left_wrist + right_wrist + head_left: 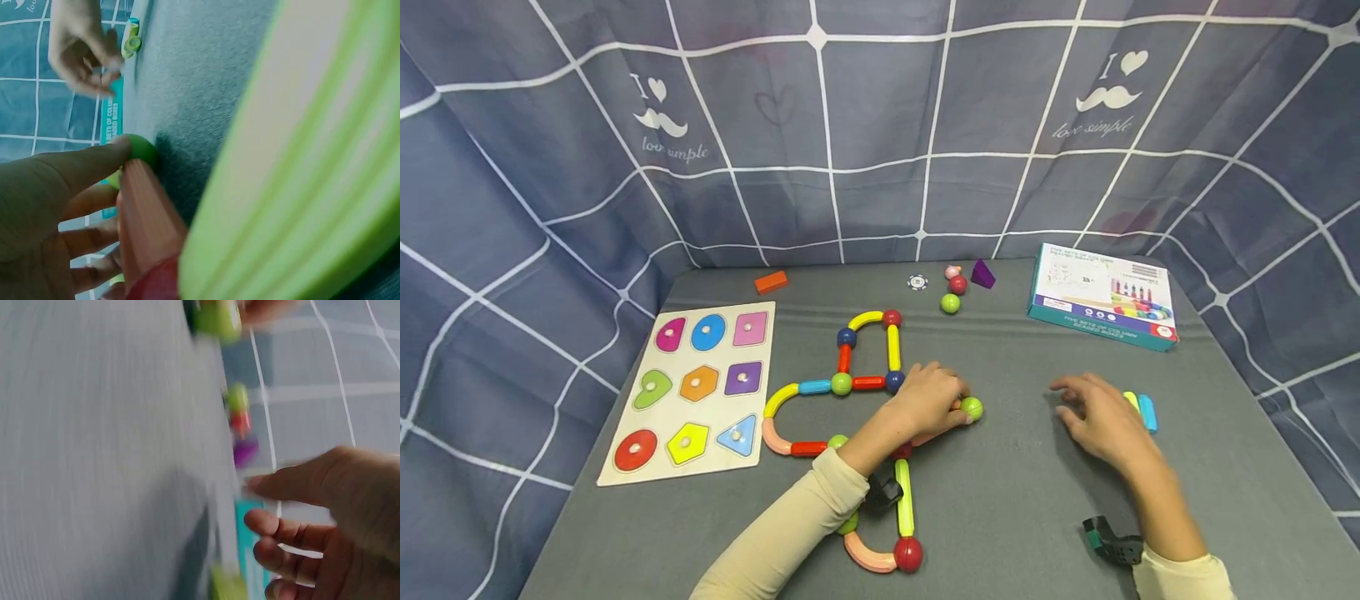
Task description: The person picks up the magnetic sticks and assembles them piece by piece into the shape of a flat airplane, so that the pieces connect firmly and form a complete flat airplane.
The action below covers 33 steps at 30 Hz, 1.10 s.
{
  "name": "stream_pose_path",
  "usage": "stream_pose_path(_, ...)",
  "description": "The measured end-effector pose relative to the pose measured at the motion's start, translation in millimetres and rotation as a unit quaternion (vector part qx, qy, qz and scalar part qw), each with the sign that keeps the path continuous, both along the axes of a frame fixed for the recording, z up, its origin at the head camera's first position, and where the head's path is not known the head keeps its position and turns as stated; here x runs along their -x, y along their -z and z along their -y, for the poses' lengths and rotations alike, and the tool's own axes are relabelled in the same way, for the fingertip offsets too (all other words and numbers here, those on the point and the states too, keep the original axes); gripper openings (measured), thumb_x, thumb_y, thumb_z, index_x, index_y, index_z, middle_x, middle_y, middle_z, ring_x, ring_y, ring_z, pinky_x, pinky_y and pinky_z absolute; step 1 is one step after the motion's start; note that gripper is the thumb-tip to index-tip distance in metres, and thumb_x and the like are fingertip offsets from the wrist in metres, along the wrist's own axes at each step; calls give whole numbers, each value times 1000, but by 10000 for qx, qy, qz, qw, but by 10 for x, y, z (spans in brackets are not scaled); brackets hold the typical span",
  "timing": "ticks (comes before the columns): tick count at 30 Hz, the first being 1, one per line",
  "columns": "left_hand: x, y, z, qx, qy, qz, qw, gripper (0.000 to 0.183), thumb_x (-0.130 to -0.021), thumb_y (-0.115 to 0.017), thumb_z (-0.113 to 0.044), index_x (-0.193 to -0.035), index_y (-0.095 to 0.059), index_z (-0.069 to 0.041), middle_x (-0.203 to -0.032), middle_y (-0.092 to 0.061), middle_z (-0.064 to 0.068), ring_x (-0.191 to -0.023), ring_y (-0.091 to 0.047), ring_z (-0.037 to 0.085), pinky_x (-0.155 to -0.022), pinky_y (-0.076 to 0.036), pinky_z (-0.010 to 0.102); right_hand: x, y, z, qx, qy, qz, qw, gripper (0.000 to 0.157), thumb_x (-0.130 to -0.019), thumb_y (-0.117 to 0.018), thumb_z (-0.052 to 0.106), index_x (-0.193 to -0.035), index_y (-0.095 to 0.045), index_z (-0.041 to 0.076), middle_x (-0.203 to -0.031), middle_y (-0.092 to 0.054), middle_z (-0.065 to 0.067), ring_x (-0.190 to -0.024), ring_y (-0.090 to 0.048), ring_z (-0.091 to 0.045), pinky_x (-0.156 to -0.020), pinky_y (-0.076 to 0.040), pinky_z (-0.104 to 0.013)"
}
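Note:
My left hand (932,398) is at the right side of a magnetic stick-and-ball figure. Its thumb and fingers pinch a green ball (972,409) at the end of a pink rod (147,219). That rod runs back to a red ball (156,281), partly behind the wrist in the head view. A pale green rod (906,498) leads from there toward a red ball (908,554) at the front. My right hand (1101,421) hovers over the table with fingers loosely bent and nothing in them. Close beside it lie a yellow rod (1131,400) and a blue rod (1147,413).
A shape puzzle board (681,396) lies left of the figure. At the back are an orange block (771,282), a poker chip (917,282), a loose green ball (951,303), a red ball (958,285) and a purple block (982,274). A toy box (1103,296) stands back right.

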State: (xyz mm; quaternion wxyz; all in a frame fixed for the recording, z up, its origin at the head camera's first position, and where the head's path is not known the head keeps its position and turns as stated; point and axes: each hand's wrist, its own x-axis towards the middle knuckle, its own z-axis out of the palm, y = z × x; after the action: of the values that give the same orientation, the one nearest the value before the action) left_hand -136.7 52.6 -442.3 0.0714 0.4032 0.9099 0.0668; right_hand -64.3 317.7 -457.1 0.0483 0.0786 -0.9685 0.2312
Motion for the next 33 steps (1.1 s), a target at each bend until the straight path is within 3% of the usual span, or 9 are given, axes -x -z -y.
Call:
stream_pose_path(3,0,24,-14,-1,-46,14,10000,33,-84,-68,-48,-105,-70,-22,-92,-59,-9,-83,-47,13,-70,-35,34,-113,-23,-265,-446,224,78,9987,39,-73,-67,-3,-110,-66,8,-101,-57,-11,-84,-53,-27,-62,-39,-41)
stream_pose_path(9,-9,34,-17,-3,-110,61,9999,33,-84,-67,-49,-103,-70,-22,-86,-56,-10,-84,-47,13,-74,-36,36,-176,13,-385,-369,160,85,9992,41,-67,-60,-7,-105,-66,4,-96,-58,-11,-84,-55,-29,-64,-40,-44)
stream_pose_path(14,-15,30,-37,-38,-97,51,9999,29,-84,-68,-48,-99,-69,-23,-82,-54,-11,-83,-47,14,-71,-34,35,-115,45,-287,-330,45,-334,9989,34,-67,-56,-11,-96,-69,2,-93,-63,-14,-78,-55,-27,-63,-41,-43)
stream_pose_path(19,-21,30,-37,-49,-84,76,9999,30,-84,-68,-48,-100,-69,-23,-84,-55,-11,-83,-48,13,-70,-33,34,-14,113,-73,-202,-338,-520,9979,23,-73,-69,-8,-93,-71,2,-92,-67,-12,-86,-57,-31,-74,-43,-48)
stream_pose_path(22,-23,27,-39,-43,-106,108,9999,30,-84,-68,-48,-100,-69,-23,-83,-54,-11,-84,-48,13,-71,-33,34,48,164,78,-43,-731,-538,9959,22,-76,-74,-2,-96,-70,6,-93,-66,-4,-91,-56,-26,-78,-41,-46)
stream_pose_path(28,-17,31,-41,-82,-122,128,9998,27,-84,-68,-48,-95,-68,-23,-79,-52,-12,-81,-48,12,-68,-33,33,236,201,315,1138,-1559,-111,9811,18,-87,-67,6,-105,-69,11,-98,-62,5,-84,-56,-11,-73,-45,-34)
stream_pose_path(33,-12,45,-37,-162,-102,185,9996,26,-83,-69,-47,-93,-68,-23,-75,-52,-11,-78,-47,12,-67,-32,32,410,229,367,2649,-1847,802,9430,22,-89,-65,7,-110,-67,2,-103,-65,-7,-81,-59,-12,-66,-49,-24)
